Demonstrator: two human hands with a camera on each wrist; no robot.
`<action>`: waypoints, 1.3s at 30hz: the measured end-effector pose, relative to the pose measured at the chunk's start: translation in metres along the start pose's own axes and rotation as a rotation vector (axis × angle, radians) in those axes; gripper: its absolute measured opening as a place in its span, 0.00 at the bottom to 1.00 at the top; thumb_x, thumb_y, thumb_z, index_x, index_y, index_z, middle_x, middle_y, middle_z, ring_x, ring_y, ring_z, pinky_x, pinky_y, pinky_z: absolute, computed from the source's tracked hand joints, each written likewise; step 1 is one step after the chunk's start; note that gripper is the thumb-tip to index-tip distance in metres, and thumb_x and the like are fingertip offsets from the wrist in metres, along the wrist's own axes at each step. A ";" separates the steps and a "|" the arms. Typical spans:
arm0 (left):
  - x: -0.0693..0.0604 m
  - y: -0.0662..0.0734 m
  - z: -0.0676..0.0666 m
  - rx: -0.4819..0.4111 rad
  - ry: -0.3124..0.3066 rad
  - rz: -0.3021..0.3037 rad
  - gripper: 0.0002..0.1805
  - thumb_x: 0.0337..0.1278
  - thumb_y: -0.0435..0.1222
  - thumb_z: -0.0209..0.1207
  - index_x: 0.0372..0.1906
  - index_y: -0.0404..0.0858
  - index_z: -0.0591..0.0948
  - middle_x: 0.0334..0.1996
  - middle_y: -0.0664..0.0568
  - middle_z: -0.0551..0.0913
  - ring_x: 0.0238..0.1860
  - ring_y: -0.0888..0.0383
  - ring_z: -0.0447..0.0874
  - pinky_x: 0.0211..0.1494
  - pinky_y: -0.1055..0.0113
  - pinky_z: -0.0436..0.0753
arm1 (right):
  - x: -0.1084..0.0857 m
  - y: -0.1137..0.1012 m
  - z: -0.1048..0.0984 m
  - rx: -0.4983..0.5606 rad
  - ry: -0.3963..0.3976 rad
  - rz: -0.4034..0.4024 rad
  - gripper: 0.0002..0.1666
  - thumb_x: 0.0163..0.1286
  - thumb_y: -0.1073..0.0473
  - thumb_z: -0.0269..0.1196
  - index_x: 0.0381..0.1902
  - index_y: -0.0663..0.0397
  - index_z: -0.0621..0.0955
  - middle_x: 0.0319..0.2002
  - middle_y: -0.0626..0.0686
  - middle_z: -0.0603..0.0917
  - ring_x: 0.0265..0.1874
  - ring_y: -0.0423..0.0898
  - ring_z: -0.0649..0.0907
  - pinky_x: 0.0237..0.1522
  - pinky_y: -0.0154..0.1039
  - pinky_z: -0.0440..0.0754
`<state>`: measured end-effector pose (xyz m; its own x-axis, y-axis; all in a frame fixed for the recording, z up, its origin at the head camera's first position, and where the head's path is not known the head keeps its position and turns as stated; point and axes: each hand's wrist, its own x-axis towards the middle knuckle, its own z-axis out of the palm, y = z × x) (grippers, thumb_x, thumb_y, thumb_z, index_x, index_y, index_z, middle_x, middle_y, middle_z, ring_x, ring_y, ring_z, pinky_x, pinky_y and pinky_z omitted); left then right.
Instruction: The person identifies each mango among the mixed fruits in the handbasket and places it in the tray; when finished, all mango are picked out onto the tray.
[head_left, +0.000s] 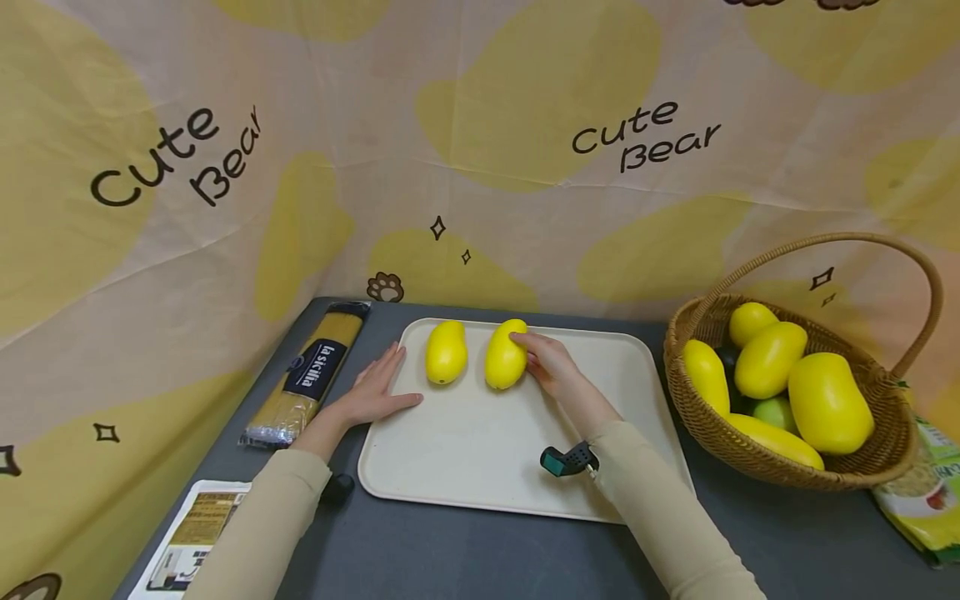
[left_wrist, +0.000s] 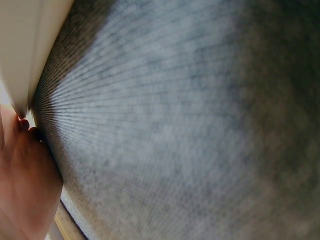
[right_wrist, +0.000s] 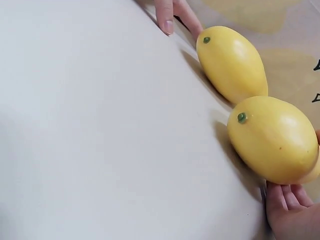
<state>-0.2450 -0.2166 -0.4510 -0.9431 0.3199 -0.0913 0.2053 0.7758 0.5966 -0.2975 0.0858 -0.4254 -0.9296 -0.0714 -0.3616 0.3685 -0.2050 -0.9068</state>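
On a cream tray (head_left: 480, 450) lie two yellow mangoes side by side near the far edge. My right hand (head_left: 555, 367) holds the right mango (head_left: 504, 358), its fingers against the fruit's right side; the right wrist view shows more of that mango (right_wrist: 275, 140) and the fingers beside it. To its left rests the other mango (head_left: 446, 353), touched by neither palm. My left hand (head_left: 381, 392) rests on the tray's left rim with fingers extended and thumb spread. In the left wrist view only part of this hand (left_wrist: 30, 185) shows, beside the tray's side.
A wicker basket (head_left: 738, 454) with a tall handle stands right of the tray, holding several yellow fruits, a green one and something dark. A spaghetti pack (head_left: 311, 367) lies left. A printed package (head_left: 187, 542) is at front left, a green-yellow bag (head_left: 922, 492) at far right.
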 end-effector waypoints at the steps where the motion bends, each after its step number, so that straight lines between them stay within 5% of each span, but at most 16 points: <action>1: 0.000 0.000 0.000 -0.001 0.000 0.001 0.53 0.60 0.55 0.58 0.76 0.29 0.45 0.77 0.35 0.38 0.76 0.39 0.36 0.73 0.40 0.37 | 0.000 0.000 0.000 -0.008 0.001 0.000 0.33 0.69 0.58 0.63 0.67 0.68 0.69 0.63 0.58 0.72 0.49 0.45 0.74 0.64 0.36 0.70; 10: -0.001 0.000 0.001 0.001 -0.008 -0.014 0.53 0.60 0.54 0.58 0.77 0.30 0.44 0.77 0.37 0.37 0.76 0.40 0.35 0.73 0.41 0.36 | -0.002 -0.001 0.001 -0.167 0.026 -0.012 0.36 0.67 0.53 0.65 0.67 0.67 0.69 0.65 0.60 0.71 0.57 0.53 0.73 0.65 0.42 0.70; 19: -0.001 0.001 0.001 0.002 -0.013 -0.023 0.53 0.60 0.54 0.58 0.77 0.32 0.44 0.77 0.38 0.37 0.77 0.42 0.35 0.73 0.42 0.36 | -0.006 -0.003 -0.001 -0.375 0.069 -0.061 0.38 0.67 0.44 0.63 0.67 0.61 0.71 0.61 0.58 0.74 0.49 0.51 0.75 0.55 0.40 0.77; 30: 0.000 0.000 0.003 0.007 -0.004 -0.025 0.53 0.60 0.55 0.58 0.77 0.32 0.44 0.77 0.38 0.37 0.77 0.42 0.36 0.73 0.41 0.36 | -0.006 -0.001 -0.003 -0.488 0.071 -0.087 0.36 0.69 0.40 0.59 0.64 0.59 0.74 0.57 0.58 0.77 0.42 0.47 0.78 0.38 0.29 0.79; 39: 0.000 -0.001 0.002 0.001 0.008 -0.015 0.53 0.60 0.54 0.59 0.77 0.32 0.45 0.77 0.38 0.37 0.76 0.41 0.36 0.73 0.41 0.37 | -0.008 -0.003 -0.004 -0.518 0.056 -0.095 0.35 0.70 0.39 0.57 0.63 0.60 0.75 0.47 0.57 0.77 0.36 0.44 0.76 0.35 0.28 0.78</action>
<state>-0.2451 -0.2161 -0.4530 -0.9481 0.3040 -0.0934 0.1918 0.7808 0.5946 -0.2915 0.0907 -0.4205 -0.9624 -0.0210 -0.2710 0.2523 0.3020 -0.9193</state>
